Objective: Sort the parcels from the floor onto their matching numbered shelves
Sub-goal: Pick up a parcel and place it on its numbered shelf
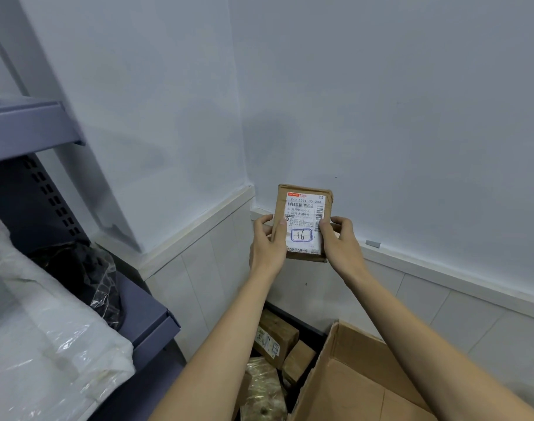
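Pale blue-white walls are meeting in a corner ahead of us, with a cream trim strip running along them above a band of light grey wall tiles [199, 287]. We are holding up a small flat brown cardboard parcel [303, 208] in front of that corner, upright, with its white shipping label [305, 221] facing us. On the label's lower half, a blue hand-drawn box is framing the handwritten number 16.

We are gripping the parcel from both sides. Our left hand [267, 244] is wrapping its fingers behind the left edge while the thumb is pressing on the label's front. Our right hand [340, 241] is doing the same on the right edge, thumb lying on the label beside the boxed number. Both forearms are reaching up from the bottom of the view, bare.

To our left, a grey-blue metal shelving unit [31, 126] is standing against the wall, with a perforated upright post. On its lower shelf, a large white plastic-wrapped bundle [41, 329] is lying, and just behind it a dark item in a clear crinkled plastic bag [89, 278] is resting.

Down below our arms, on the floor, a large open brown cardboard box [360, 381] is sitting with a flap raised. Beside it, near the tiled wall, several more brown cardboard parcels [276, 337] are lying in a loose pile, one carrying a small label, along with a shiny yellowish plastic-wrapped packet [264, 390] touching them.
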A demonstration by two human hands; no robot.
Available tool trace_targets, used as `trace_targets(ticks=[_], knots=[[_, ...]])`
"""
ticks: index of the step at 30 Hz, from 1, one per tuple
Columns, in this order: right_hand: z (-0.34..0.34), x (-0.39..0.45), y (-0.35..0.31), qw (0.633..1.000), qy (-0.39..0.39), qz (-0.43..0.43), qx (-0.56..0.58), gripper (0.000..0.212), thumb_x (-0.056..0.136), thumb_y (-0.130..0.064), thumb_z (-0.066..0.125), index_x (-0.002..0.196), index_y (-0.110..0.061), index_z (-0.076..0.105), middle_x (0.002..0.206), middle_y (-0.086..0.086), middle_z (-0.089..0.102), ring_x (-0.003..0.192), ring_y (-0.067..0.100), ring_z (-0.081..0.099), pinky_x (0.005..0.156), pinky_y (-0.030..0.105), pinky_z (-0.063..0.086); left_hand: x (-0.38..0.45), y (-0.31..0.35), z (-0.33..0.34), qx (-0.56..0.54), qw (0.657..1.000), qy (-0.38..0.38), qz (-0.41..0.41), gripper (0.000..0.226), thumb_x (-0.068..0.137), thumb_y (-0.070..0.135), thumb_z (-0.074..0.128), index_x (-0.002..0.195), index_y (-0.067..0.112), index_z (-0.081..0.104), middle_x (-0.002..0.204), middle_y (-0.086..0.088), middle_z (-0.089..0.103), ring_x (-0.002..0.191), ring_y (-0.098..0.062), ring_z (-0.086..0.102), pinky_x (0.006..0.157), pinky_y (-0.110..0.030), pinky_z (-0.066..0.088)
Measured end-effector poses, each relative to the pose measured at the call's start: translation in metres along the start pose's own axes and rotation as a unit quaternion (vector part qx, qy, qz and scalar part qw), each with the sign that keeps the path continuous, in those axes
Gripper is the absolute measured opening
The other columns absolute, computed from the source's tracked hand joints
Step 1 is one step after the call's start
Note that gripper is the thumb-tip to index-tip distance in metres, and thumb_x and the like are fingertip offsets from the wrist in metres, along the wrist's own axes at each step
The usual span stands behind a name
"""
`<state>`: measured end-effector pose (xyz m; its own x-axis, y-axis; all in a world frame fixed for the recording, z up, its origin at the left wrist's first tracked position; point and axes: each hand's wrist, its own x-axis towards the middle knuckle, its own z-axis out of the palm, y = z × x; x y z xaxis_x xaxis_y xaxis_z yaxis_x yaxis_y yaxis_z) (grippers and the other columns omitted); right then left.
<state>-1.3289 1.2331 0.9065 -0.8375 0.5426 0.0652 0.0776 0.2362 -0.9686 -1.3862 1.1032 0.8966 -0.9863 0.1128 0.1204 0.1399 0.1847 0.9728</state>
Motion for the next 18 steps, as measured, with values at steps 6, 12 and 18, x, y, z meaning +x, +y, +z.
trace_targets(ticks=[6, 12, 18], knots=[[0.006, -0.004, -0.010, 0.999, -0.014, -0.026, -0.017, 0.050, 0.098, -0.046, 0.045, 0.141, -0.022, 0.042, 0.136, 0.003, 0.048, 0.115, 0.017, 0.057, 0.097, 0.041, 0.051, -0.007, 0.005, -0.003, 0.060, 0.998, -0.002, 0.023, 0.033, 0.098, 0.048, 0.045, 0.129, 0.036, 0.043, 0.125, 0.001, 0.058, 0.111, -0.015, 0.059, 0.092, -0.039, 0.053], [0.018, -0.019, -0.038, 0.997, -0.042, -0.061, -0.030, 0.046, 0.097, -0.043, 0.046, 0.137, -0.020, 0.044, 0.125, -0.008, 0.053, 0.114, 0.013, 0.054, 0.093, 0.031, 0.047, -0.017, 0.033, -0.034, 0.126, 0.991, 0.006, 0.039, 0.046, 0.100, 0.046, 0.041, 0.145, 0.033, 0.039, 0.132, 0.003, 0.047, 0.119, -0.014, 0.051, 0.100, -0.035, 0.046], [0.048, -0.049, -0.067, 0.981, -0.131, -0.139, -0.020, 0.049, 0.088, -0.054, 0.040, 0.131, -0.035, 0.053, 0.124, -0.006, 0.060, 0.123, 0.015, 0.052, 0.100, 0.046, 0.048, -0.073, 0.062, -0.092, 0.153, 0.981, 0.103, 0.068, 0.053, 0.095, 0.049, 0.043, 0.144, 0.035, 0.034, 0.136, 0.005, 0.051, 0.123, -0.015, 0.046, 0.104, -0.044, 0.043]])
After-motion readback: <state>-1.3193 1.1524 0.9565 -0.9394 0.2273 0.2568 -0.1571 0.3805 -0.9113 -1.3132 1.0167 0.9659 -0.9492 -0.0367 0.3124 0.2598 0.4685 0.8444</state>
